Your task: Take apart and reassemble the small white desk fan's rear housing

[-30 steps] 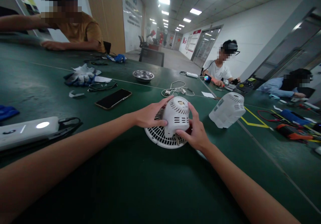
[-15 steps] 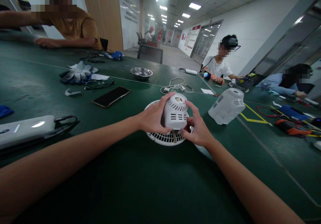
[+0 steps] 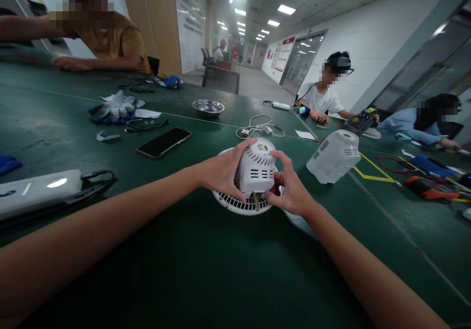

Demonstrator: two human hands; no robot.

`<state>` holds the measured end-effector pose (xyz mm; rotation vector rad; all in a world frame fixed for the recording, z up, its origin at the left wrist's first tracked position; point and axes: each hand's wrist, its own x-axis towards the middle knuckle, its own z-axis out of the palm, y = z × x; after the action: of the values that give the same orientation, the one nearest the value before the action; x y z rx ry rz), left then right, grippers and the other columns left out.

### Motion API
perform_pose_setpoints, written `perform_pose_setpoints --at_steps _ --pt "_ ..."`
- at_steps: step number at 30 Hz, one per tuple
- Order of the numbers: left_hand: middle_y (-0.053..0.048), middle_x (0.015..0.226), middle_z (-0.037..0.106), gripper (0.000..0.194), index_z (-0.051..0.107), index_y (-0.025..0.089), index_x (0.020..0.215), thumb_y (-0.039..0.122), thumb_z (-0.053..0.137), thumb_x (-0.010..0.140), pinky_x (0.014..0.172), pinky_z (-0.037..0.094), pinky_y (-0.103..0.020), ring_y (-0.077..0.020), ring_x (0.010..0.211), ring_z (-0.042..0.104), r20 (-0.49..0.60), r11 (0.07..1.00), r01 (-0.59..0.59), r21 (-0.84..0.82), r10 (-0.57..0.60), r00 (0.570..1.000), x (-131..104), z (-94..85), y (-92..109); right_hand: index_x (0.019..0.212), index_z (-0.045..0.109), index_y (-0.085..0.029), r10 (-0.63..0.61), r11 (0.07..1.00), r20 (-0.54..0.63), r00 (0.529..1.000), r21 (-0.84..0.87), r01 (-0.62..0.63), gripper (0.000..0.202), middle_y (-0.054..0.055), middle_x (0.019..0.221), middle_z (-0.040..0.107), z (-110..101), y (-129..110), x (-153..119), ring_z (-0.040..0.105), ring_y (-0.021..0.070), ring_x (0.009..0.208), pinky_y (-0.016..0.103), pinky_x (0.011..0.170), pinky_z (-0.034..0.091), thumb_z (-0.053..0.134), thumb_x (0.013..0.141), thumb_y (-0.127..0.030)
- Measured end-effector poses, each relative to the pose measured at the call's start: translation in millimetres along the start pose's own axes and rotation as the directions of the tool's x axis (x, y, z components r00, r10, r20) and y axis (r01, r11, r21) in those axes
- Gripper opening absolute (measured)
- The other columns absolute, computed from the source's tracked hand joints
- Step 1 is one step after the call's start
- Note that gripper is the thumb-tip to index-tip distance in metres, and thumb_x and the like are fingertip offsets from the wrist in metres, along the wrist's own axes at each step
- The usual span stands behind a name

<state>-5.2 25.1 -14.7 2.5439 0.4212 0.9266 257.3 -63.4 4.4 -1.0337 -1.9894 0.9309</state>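
A white vented plastic housing (image 3: 257,167) stands over a round white grille (image 3: 235,205) on the green table (image 3: 206,270). My left hand (image 3: 224,172) holds the housing's left side, thumb low and fingers near the top. On the right side, my right hand (image 3: 289,186) grips it with fingertips at the upper edge and the lower corner. The housing's top has a small opening with something yellowish inside. Its underside and the middle of the grille are hidden.
A second white housing (image 3: 334,157) stands to the right. A black phone (image 3: 164,142), a metal bowl (image 3: 208,108), a white cable (image 3: 263,127) and gloves (image 3: 116,108) lie beyond. People sit around the table; tools (image 3: 427,186) lie far right.
The fingers of my left hand have shifted slightly down and left along the housing. At the back right, a person's hand has moved by the dark device.
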Motion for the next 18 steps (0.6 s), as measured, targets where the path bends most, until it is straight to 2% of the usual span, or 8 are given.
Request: perform_pose_setpoints --at_steps 7,9,11,14,18 --pt "-0.027 0.167 0.036 0.149 0.0 0.026 0.169 0.062 0.094 0.06 0.115 0.043 -0.071 -0.0545 0.14 0.053 -0.028 0.997 0.047 0.062 -0.046 0.999 -1.5 2.6 10.8 0.158 0.019 -0.035 -0.073 0.99 0.035 0.997 -0.12 0.076 0.096 -0.002 0.086 0.07 -2.5 3.9 0.9 0.061 0.0172 0.059 0.032 0.05 0.051 0.073 0.08 -0.021" --pt "-0.027 0.168 0.035 0.147 0.001 0.025 0.17 0.065 0.092 0.062 0.116 0.042 -0.071 -0.0538 0.142 0.051 -0.047 0.993 0.075 0.096 -0.07 0.996 -0.7 6.2 15.6 0.16 0.017 -0.035 -0.091 0.974 0.018 0.996 -0.205 0.092 0.1 0.0 0.092 0.071 -4.2 5.0 0.7 0.062 0.0183 0.061 0.035 0.053 0.054 0.077 0.081 -0.028" --pt "-0.026 0.169 0.035 0.144 0.002 0.025 0.17 0.069 0.089 0.065 0.116 0.042 -0.072 -0.0526 0.144 0.049 -0.078 0.984 0.118 0.13 -0.109 0.991 0.8 10.2 21.3 0.162 0.016 -0.033 -0.112 0.945 -0.047 0.993 -0.314 0.092 0.107 0.006 0.107 0.072 -4.8 6.3 0.8 0.066 0.0219 0.069 0.042 0.062 0.059 0.084 0.079 -0.041" --pt "-0.024 0.168 0.039 0.134 0.006 0.026 0.171 0.074 0.083 0.072 0.115 0.043 -0.07 -0.0497 0.143 0.051 -0.1 0.972 0.18 0.153 -0.166 0.981 2.8 12.4 28.2 0.162 0.019 -0.03 -0.164 0.897 -0.165 0.973 -0.436 0.077 0.115 0.014 0.13 0.066 -4.0 9.9 1.5 0.071 0.032 0.094 0.054 0.083 0.062 0.088 0.074 -0.057" --pt "-0.018 0.166 0.046 0.103 0.012 0.027 0.172 0.069 0.063 0.093 0.116 0.044 -0.061 -0.041 0.139 0.057 -0.075 0.979 0.17 0.112 -0.162 0.984 0.4 5.5 23.7 0.164 0.021 -0.03 -0.233 0.858 -0.217 0.948 -0.505 0.095 0.107 0.015 0.143 0.06 -5.7 18.6 1.5 0.068 0.0372 0.113 0.06 0.099 0.057 0.081 0.077 -0.045"
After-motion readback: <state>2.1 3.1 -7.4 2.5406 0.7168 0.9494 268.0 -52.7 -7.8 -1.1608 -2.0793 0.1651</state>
